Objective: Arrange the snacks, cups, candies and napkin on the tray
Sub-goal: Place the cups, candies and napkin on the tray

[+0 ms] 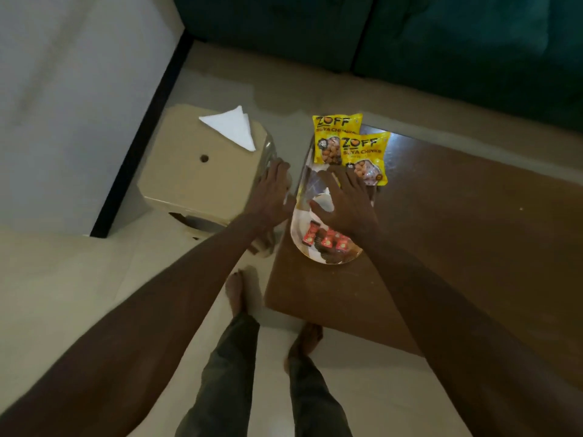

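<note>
Your feet: bare on the pale floor (pixel 94 279), beside the brown table (pixel 457 247).
Your right hand (pixel 348 205): fingers spread, palm down over the tray (pixel 298 234), holding nothing.
Your left hand (pixel 271 192): fingers splayed, empty, at the tray's left edge.
Candies (pixel 326 239): red wrappers at the tray's near end.
Snacks (pixel 353 148): two yellow packets overlapping at the far end.
Napkin (pixel 233 126): folded white, on the cardboard box (pixel 195 178), off the tray.
Cups: blurred under your hands; you cannot tell.

left hand (pixel 271 197): arm outstretched, fingers spread, palm down | right hand (pixel 345 201): arm outstretched, fingers splayed, palm down
</note>
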